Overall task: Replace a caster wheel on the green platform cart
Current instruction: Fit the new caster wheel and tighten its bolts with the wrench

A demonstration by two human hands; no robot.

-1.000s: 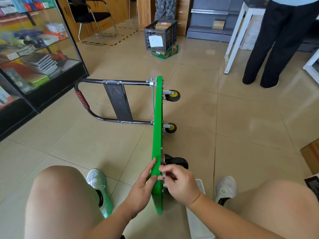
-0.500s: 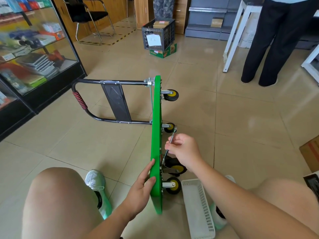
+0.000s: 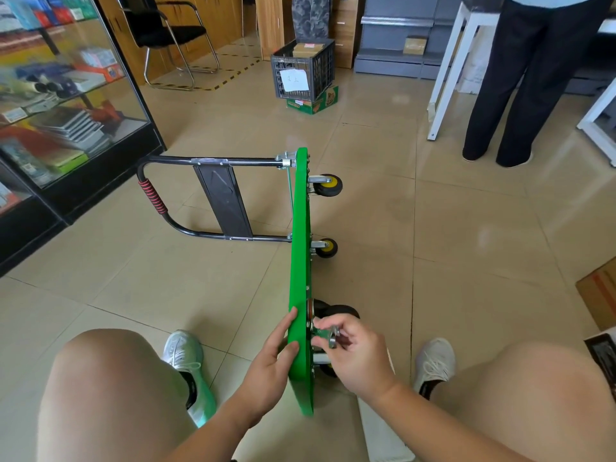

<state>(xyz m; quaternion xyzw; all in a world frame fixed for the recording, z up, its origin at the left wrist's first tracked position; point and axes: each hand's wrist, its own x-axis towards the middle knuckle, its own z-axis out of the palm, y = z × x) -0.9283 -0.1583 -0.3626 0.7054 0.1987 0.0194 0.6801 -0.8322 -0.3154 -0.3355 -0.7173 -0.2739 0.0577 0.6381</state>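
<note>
Two grips: both work at the near end of the cart, one on each side of the upended deck.
Left grip point(image 3: 273, 356): spread, with straight fingers pressed flat against the left face of the deck and the thumb tip by its upper edge.
Right grip point(image 3: 353, 353): thumb and fingers pinch a small metal wrench point(image 3: 332, 340), whose ring end sits at the caster mount on the deck's right face.
Near casters: a black caster wheel point(image 3: 335, 311) juts out just above the right grip. A second caster point(image 3: 328, 370) with a yellow hub is mostly hidden under that hand.
Green platform cart point(image 3: 300, 235): stands on its long edge on the tiled floor point(image 3: 466, 261), running away from the person's bare knees with its wheels pointing right.
Far casters point(image 3: 328, 185): two yellow-hubbed wheels stick out at the far end, one near the top edge and one lower.
Handle point(image 3: 151, 198): a black tube with a red wrap, stretched out to the left over the floor.
White basket point(image 3: 380, 428): on the floor under the right forearm.
Shoes: two white trainers point(image 3: 183, 355) planted either side of the cart.
Surroundings: a glass display case point(image 3: 66, 111) at left, a black crate point(image 3: 303, 71) on a green carton, and a standing person in black trousers point(image 3: 520, 88) at right.
</note>
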